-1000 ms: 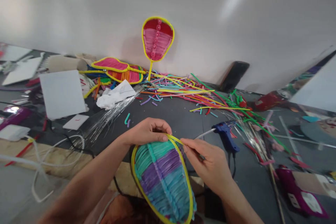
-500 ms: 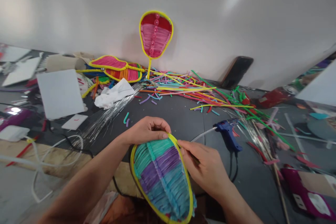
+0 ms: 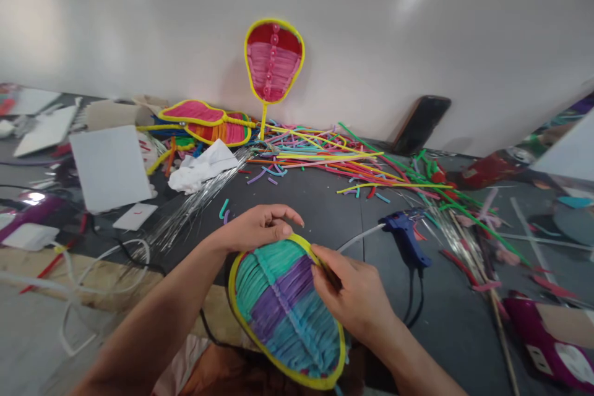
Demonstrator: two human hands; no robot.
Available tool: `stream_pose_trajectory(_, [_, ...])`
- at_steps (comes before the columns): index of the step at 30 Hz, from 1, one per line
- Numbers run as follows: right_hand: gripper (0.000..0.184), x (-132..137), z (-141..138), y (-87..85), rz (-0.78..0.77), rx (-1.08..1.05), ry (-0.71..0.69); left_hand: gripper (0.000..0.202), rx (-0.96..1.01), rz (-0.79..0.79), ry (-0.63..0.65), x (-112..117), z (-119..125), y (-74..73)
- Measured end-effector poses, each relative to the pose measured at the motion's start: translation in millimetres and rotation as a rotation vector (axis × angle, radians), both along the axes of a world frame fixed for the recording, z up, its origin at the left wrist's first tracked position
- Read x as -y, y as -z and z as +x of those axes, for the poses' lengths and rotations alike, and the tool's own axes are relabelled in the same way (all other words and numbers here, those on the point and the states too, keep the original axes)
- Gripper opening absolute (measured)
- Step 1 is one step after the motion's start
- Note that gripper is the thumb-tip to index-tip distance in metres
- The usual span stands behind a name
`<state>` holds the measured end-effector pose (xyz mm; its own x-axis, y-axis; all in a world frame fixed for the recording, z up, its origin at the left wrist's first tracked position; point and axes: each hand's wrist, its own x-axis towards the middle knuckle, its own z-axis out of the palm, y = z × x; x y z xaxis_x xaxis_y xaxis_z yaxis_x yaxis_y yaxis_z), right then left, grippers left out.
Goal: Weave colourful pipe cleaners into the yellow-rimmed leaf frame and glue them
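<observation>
A leaf-shaped craft piece (image 3: 283, 306) of teal, purple and blue pipe cleaners with a yellow pipe-cleaner rim sits low in the middle of the head view. My left hand (image 3: 257, 229) grips its top edge, thumb pressed on the yellow rim. My right hand (image 3: 350, 297) pinches the yellow rim on the piece's right side, fingers closed on it. A blue glue gun (image 3: 404, 236) lies on the dark table just right of my hands.
A heap of coloured pipe cleaners (image 3: 334, 158) spreads along the wall. A red-pink finished piece (image 3: 273, 62) leans upright on the wall, another (image 3: 206, 120) lies flat. White foam sheet (image 3: 109, 167), crumpled tissue (image 3: 202, 167), silver wires (image 3: 195, 204), black phone (image 3: 420, 124), white cable (image 3: 93, 266).
My right hand slid down the yellow rim, laying it flat against the piece's right edge. The piece tilted slightly and the camera shifted a little.
</observation>
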<state>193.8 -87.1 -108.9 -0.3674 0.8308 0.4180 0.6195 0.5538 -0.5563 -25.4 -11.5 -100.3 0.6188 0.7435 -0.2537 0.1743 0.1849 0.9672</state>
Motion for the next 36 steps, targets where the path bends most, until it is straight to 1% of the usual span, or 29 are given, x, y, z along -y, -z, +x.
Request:
stream_pose_trajectory(3, [0.024, 1.4, -1.0, -1.0, 0.008, 0.011, -0.020, 0.043, 0.000, -0.039, -0.009, 1.3, 0.7, -4.9])
stream_pose_trajectory(6, [0.025, 2.3, -2.7, -0.3, 0.018, 0.021, -0.045, 0.042, -0.043, -0.066, -0.004, 2.5, 2.5, -7.9])
stream_pose_trajectory(13, [0.026, 2.3, -5.5, 1.7, 0.025, 0.029, -0.064, 0.040, -0.055, -0.112, 0.007, 2.0, -0.1, -3.1])
stream_pose_trajectory(17, [0.025, 1.2, -5.3, 2.1, 0.029, 0.033, -0.050, 0.036, -0.047, -0.116, -0.004, 2.7, 1.7, -4.9])
stream_pose_trajectory(19, [0.025, 0.3, -5.6, 2.9, 0.025, 0.038, -0.045, 0.036, -0.031, -0.086, 0.012, 4.3, 3.7, -6.9])
stream_pose_trajectory(22, [0.026, -0.9, -6.4, 4.7, -0.016, 0.050, -0.048, 0.038, -0.023, 0.007, 0.055, 7.2, 6.6, -8.8])
stream_pose_trajectory(26, [0.027, -2.5, -4.0, 3.7, -0.109, 0.025, -0.072, 0.022, -0.099, 0.136, 0.063, 7.9, 7.3, -9.4])
stream_pose_trajectory(28, [0.026, -3.2, -0.7, 0.8, -0.154, 0.003, -0.090, 0.018, -0.137, 0.180, 0.077, 6.4, 5.7, -9.3])
stream_pose_trajectory(32, [0.023, -4.1, 5.3, -4.1, -0.168, -0.047, -0.078, 0.020, -0.169, 0.214, 0.069, 2.8, 1.2, -9.1])
stream_pose_trajectory(36, [0.022, -3.2, 6.3, -2.9, -0.142, -0.048, -0.065, 0.021, -0.176, 0.198, 0.041, 1.5, -1.2, -9.1])
